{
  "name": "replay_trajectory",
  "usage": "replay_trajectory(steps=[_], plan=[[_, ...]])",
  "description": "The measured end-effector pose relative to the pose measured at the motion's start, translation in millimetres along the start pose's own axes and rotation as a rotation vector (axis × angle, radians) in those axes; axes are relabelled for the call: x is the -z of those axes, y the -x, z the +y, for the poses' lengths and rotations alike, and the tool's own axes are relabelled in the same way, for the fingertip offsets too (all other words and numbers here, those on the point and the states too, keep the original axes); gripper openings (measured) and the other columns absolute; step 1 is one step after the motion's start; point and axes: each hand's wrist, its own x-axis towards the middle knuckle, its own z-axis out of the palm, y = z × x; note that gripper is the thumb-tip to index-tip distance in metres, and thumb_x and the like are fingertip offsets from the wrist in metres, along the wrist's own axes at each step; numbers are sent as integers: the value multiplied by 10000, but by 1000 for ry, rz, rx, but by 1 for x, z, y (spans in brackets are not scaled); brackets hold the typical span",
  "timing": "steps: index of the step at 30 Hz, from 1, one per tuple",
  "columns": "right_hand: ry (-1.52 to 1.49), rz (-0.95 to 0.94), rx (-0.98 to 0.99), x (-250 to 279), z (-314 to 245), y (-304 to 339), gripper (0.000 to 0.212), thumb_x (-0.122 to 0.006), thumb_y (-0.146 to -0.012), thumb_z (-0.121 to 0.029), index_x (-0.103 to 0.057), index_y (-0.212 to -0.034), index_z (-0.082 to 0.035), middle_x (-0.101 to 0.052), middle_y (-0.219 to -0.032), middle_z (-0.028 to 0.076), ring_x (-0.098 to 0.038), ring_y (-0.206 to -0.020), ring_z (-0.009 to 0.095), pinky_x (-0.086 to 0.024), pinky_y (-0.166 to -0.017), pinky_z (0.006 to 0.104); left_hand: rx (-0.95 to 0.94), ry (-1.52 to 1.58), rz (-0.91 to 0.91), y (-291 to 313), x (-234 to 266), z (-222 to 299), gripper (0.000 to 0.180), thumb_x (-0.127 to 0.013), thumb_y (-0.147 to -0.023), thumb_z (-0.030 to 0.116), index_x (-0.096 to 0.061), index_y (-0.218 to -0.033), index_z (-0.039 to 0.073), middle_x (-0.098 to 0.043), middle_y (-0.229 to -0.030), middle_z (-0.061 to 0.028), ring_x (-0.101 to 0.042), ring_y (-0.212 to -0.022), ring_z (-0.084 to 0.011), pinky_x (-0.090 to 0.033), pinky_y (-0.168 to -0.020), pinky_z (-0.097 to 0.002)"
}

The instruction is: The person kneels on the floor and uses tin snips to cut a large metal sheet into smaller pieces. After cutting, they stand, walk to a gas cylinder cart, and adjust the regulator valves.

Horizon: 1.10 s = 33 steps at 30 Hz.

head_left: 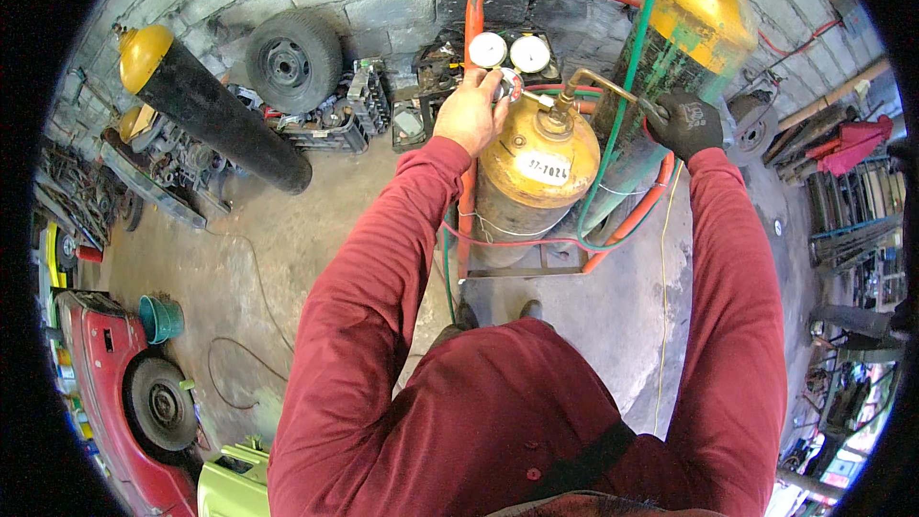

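Observation:
My bare left hand (469, 107) is closed around a gas regulator at a round part with a red-and-white face (509, 86). Two white pressure gauges (507, 52) rise just beyond the fingers. The regulator sits beside the valve (555, 116) on top of a squat yellow gas cylinder (539, 158). In a black glove, my right hand (687, 124) grips the end of a bent brass torch (611, 86). Its curved end is over the cylinder valve; whether they touch, I cannot tell. A green hose (627, 96) hangs between the two hands.
An orange cart frame (476, 10) surrounds the cylinder and a taller yellow-topped one (704, 19). A red hose (536, 240) loops across the front. Leaning at left is a black cylinder (220, 115), near a tyre (294, 48). A red car body (115, 402) stands lower left.

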Motion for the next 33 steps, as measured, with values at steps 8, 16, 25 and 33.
replay_trajectory(steps=[8, 16, 25, 33], plan=[[8, 66, 32, -1, -3, 1, 525, -542, -984, -609, -683, -783, -146, -652, -819, 116, -676, -778, 350, -528, -676, 499, -33, 34, 55, -4, -9, -1, 477, -694, -904, 170, -566, -1327, -10, -565, -1300, -235, -650, -1123, -424, -545, -971, -479], [37, 44, 26, -2, -1, -2, 524, -547, -982, -611, -685, -773, -151, -647, -804, 111, -673, -750, 351, -519, -650, 495, -20, 27, 53, -6, -12, -2, 455, -690, -883, 155, -564, -1290, -4, -549, -1299, -241, -635, -1135, -433, -538, -976, -486], [41, 83, 53, -7, 3, -3, 512, -549, -985, -600, -693, -783, -153, -641, -793, 107, -670, -759, 347, -516, -652, 504, -27, 32, 37, -8, -11, -2, 458, -696, -873, 153, -568, -1285, -2, -549, -1278, -242, -640, -1118, -439, -549, -955, -487], [45, 103, 73, -9, 6, -3, 479, -584, -966, -582, -674, -777, -151, -629, -806, 107, -667, -787, 337, -515, -653, 499, -46, 20, 36, -9, -9, -1, 448, -699, -868, 151, -580, -1274, 3, -558, -1255, -239, -653, -1088, -436, -560, -940, -489]])
